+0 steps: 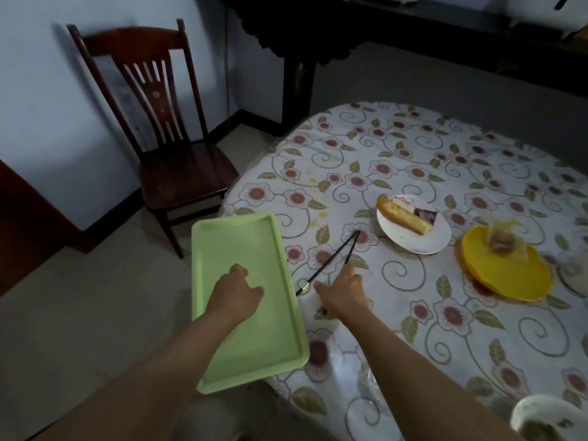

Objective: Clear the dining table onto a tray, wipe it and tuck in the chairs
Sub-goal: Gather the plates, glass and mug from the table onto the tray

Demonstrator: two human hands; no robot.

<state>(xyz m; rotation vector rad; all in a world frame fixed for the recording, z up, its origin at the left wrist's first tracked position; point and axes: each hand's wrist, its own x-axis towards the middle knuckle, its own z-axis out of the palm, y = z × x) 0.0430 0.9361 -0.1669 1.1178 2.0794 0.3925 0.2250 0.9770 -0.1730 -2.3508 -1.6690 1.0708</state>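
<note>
No readable text or brand marks anywhere.

One green tray, bare, lies at the left edge of the round table, partly hanging off over the floor. Left hand rests on the tray's middle, fingers loosely curled, gripping nothing I can see. Right hand sits on the flowered tablecloth just right of the tray, fingers reaching onto the near ends of the chopsticks; whether it's actually pinching them, can't tell.

Count: two black chopsticks, far tips crossing near the white plate. One white plate with one slice of cake, purple bit on top. One yellow plate right of it, carrying a blurred crumpled clear wrapper. One patterned bowl cut off at the near right corner. A few yellowish stains on the cloth left of the white plate.

Around: one dark wooden chair, pulled out, standing well apart from the table against the far left wall. Dark sideboard along the far wall with pale objects on top, too blurred to name. Dark furniture edge at far left. Nothing lies between the hands and the plates.
</note>
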